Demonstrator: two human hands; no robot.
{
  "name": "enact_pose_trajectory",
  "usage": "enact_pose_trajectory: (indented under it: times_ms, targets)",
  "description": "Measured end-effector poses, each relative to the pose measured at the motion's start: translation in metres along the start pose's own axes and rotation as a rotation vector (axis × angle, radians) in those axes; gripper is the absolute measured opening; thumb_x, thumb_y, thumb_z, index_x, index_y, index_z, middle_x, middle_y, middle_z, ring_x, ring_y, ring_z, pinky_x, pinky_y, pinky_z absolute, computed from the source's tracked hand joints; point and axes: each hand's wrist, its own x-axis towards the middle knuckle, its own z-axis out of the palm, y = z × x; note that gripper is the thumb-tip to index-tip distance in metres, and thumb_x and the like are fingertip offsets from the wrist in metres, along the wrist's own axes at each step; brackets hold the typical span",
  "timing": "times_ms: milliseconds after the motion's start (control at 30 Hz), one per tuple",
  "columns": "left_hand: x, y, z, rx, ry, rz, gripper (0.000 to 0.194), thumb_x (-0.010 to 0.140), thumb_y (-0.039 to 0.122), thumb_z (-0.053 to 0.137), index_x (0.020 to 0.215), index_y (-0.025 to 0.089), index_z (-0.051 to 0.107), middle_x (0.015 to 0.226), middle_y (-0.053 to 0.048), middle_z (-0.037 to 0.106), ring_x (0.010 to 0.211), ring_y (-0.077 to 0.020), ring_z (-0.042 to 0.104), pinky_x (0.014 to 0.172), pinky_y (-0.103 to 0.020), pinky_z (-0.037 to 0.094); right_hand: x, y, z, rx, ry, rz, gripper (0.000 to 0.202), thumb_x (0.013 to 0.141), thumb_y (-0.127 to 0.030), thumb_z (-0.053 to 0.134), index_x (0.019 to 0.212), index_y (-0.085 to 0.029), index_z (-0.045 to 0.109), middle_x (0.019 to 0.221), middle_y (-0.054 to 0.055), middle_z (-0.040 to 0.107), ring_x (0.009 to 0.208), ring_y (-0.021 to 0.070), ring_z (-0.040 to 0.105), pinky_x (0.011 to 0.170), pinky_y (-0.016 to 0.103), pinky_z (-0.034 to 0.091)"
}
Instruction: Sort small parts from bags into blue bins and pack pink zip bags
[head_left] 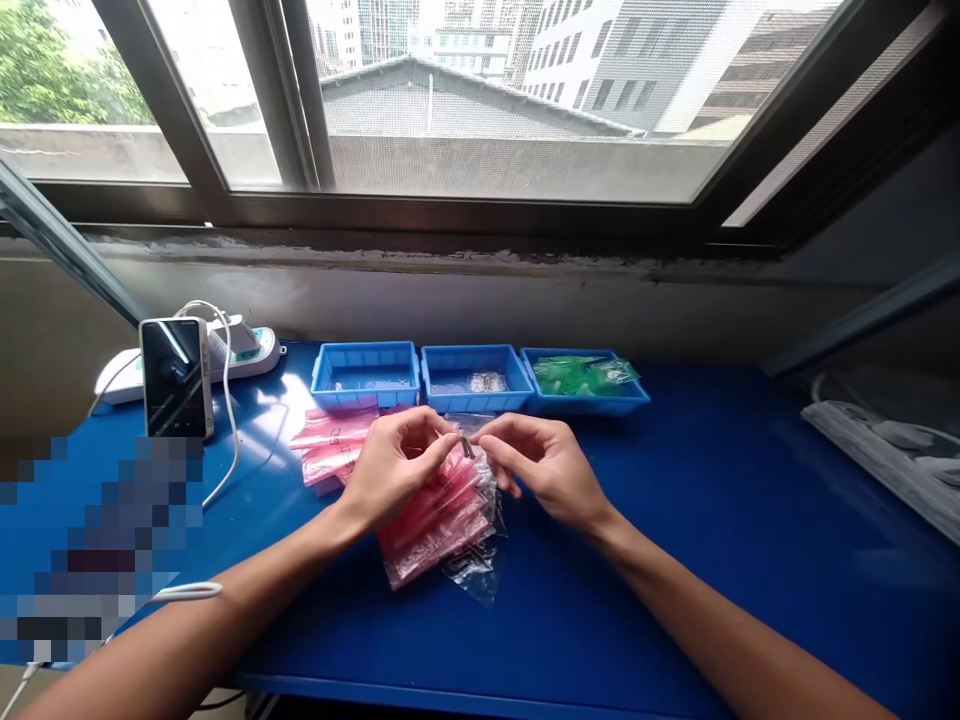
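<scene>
Small dark piece (468, 447) between both hands (397, 462) (551, 465), over pink bags (435, 525)

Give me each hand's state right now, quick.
Left hand: closed, thumb and finger pinching a small dark piece.
Right hand: fingertips right by the same piece; whether they are closed on it cannot be told.

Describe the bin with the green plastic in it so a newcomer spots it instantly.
On the blue table, below the window, three blue bins stand in a row. Look at the rightmost bin. Unlike its two neighbours, it holds green plastic.
</scene>
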Motion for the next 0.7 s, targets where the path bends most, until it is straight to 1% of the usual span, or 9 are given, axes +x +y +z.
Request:
enact_pose_trajectory:
  times_ms: [67, 200, 267, 333, 433, 500, 567, 633, 700]
  targets:
    - [0.000, -0.003, 0.000, 0.030, 0.019, 0.022, 0.031, 0.091, 0.044, 0.073, 0.083, 0.015, 0.066, 0.067, 0.000, 0.063, 0.054, -0.0102, 0.053, 0.049, -0.020, 0.041, 0.000, -0.002, 0.000, -0.026, 0.015, -0.014, 0.030, 0.084, -0.048, 0.082, 0.084, -0.017, 0.079, 0.055, -0.001, 0.062, 0.046, 0.0120, 0.052, 0.041, 0.023, 0.043]
    - [-0.003, -0.006, 0.001, 0.088, 0.030, 0.067, 0.027, 0.094, 0.040, 0.070, 0.086, 0.014, 0.066, 0.060, 0.003, 0.057, 0.047, -0.0077, 0.045, 0.044, -0.019, 0.032, -0.001, -0.002, 0.002, -0.046, 0.065, -0.061, 0.030, 0.085, -0.047, 0.081, 0.082, -0.017, 0.081, 0.056, 0.001, 0.066, 0.045, 0.0123, 0.054, 0.042, 0.024, 0.044]
    - [-0.005, -0.005, 0.001, 0.131, 0.045, 0.136, 0.023, 0.096, 0.036, 0.069, 0.087, 0.015, 0.067, 0.061, 0.002, 0.061, 0.049, -0.0089, 0.050, 0.046, -0.020, 0.037, -0.002, -0.001, 0.002, -0.026, 0.081, -0.077, 0.028, 0.087, -0.046, 0.080, 0.085, -0.017, 0.082, 0.057, 0.002, 0.069, 0.045, 0.0134, 0.057, 0.042, 0.024, 0.045]
    - [-0.006, -0.005, 0.000, 0.201, 0.057, 0.226, 0.018, 0.096, 0.032, 0.068, 0.089, 0.015, 0.070, 0.071, -0.002, 0.071, 0.058, -0.0125, 0.063, 0.051, -0.021, 0.047, -0.003, 0.000, 0.003, -0.021, 0.102, -0.111, 0.026, 0.088, -0.043, 0.079, 0.090, -0.018, 0.083, 0.063, 0.004, 0.074, 0.049, 0.0165, 0.065, 0.042, 0.025, 0.048]
    - [-0.007, -0.005, -0.002, 0.324, 0.087, 0.375, 0.010, 0.097, 0.022, 0.066, 0.101, 0.016, 0.074, 0.094, -0.007, 0.081, 0.081, -0.0185, 0.076, 0.068, -0.027, 0.061, -0.007, 0.003, 0.003, -0.126, 0.166, -0.217, 0.020, 0.090, -0.037, 0.077, 0.100, -0.021, 0.085, 0.085, 0.008, 0.083, 0.064, 0.0225, 0.077, 0.050, 0.029, 0.060]
    - [-0.006, -0.007, -0.004, 0.383, 0.118, 0.478, 0.016, 0.097, 0.015, 0.064, 0.110, 0.017, 0.074, 0.108, -0.008, 0.082, 0.094, -0.0204, 0.078, 0.081, -0.031, 0.064, -0.009, 0.004, 0.002, -0.237, 0.213, -0.305, 0.020, 0.091, -0.031, 0.075, 0.107, -0.024, 0.085, 0.101, 0.008, 0.085, 0.077, 0.0259, 0.081, 0.064, 0.035, 0.067]
    - [-0.006, -0.010, -0.005, 0.405, 0.132, 0.552, 0.021, 0.098, 0.012, 0.063, 0.116, 0.017, 0.072, 0.114, -0.009, 0.081, 0.099, -0.0210, 0.078, 0.085, -0.032, 0.065, -0.010, 0.006, 0.001, -0.314, 0.243, -0.376, 0.022, 0.092, -0.027, 0.074, 0.111, -0.027, 0.085, 0.111, 0.007, 0.083, 0.090, 0.0290, 0.082, 0.077, 0.039, 0.070]
    - [-0.005, -0.013, -0.005, 0.404, 0.135, 0.598, 0.024, 0.098, 0.011, 0.064, 0.120, 0.017, 0.072, 0.116, -0.010, 0.081, 0.102, -0.0209, 0.078, 0.085, -0.031, 0.066, -0.010, 0.007, 0.000, -0.343, 0.254, -0.417, 0.022, 0.092, -0.027, 0.075, 0.112, -0.028, 0.085, 0.116, 0.006, 0.082, 0.099, 0.0312, 0.081, 0.081, 0.040, 0.070]
    - [-0.005, -0.014, -0.006, 0.405, 0.139, 0.620, 0.026, 0.097, 0.009, 0.066, 0.121, 0.017, 0.072, 0.116, -0.010, 0.081, 0.104, -0.0205, 0.078, 0.086, -0.030, 0.066, -0.010, 0.007, 0.000, -0.356, 0.253, -0.440, 0.022, 0.092, -0.026, 0.075, 0.112, -0.028, 0.085, 0.117, 0.005, 0.081, 0.103, 0.0322, 0.081, 0.080, 0.040, 0.071]
